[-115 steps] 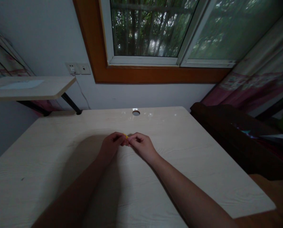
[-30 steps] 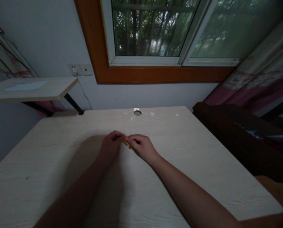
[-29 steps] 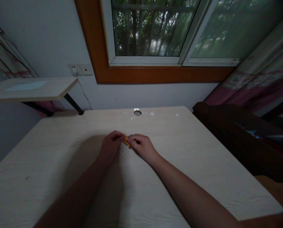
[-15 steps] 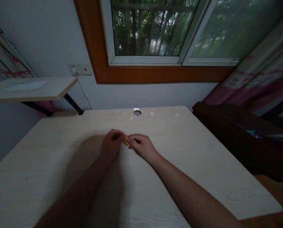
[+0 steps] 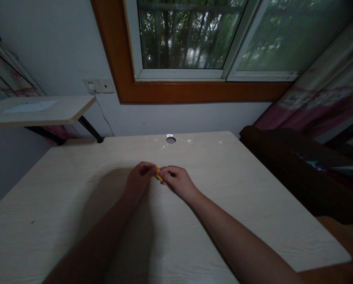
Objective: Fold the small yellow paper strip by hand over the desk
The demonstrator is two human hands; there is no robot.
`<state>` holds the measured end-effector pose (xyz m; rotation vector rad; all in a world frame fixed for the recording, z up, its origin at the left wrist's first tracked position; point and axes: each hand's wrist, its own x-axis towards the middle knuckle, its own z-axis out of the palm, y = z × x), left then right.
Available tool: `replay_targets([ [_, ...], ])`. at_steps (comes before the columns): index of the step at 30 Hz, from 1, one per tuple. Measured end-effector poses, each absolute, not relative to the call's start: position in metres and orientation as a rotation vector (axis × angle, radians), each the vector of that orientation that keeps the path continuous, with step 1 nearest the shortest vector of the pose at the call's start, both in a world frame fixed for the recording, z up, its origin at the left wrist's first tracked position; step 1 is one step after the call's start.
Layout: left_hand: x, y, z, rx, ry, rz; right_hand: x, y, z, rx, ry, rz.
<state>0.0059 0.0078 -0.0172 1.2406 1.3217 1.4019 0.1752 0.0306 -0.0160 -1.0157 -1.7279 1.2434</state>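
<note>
Between my two hands is a small yellow curved piece [image 5: 159, 174], thin and perhaps bent; its exact kind is too small to make out. My left hand [image 5: 138, 179] pinches its upper left end between thumb and fingertips. From the other side, my right hand [image 5: 178, 178] grips it with thumb and fingers closed. Fingertips cover both ends of the piece. Both hands are just above or resting on the pale wood-grain desk [image 5: 212, 165]; which of these I cannot tell.
A raised shelf [image 5: 76, 112] on black legs stands at the desk's back left, with a pale sheet [image 5: 31, 106] on it. A round cable hole [image 5: 171, 140] lies near the back edge. Dark wooden furniture [image 5: 277, 169] borders the right side, below a window [image 5: 188, 39] and curtain.
The yellow piece shows slightly more at its upper end and sits at a slightly different angle between the fingers. Both hands stay almost in place; the view shifts very slightly.
</note>
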Motion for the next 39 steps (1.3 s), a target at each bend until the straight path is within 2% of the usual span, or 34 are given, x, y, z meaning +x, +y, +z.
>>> replay_targets([
  [13, 0.0044, 0.0062, -0.0176, 1.29, 1.413, 1.322, 0.1758, 0.0305, -0.0151, -0.98, -1.944, 0.906],
  [27, 0.0046, 0.0061, -0.0122, 0.986, 1.168, 1.445, 0.1744, 0.0279, -0.0115, -0.931, -1.677, 1.28],
  [39, 0.0051, 0.0096, -0.013, 1.038, 1.207, 1.533, 0.174, 0.0275, -0.0133, -0.916, -1.612, 1.264],
])
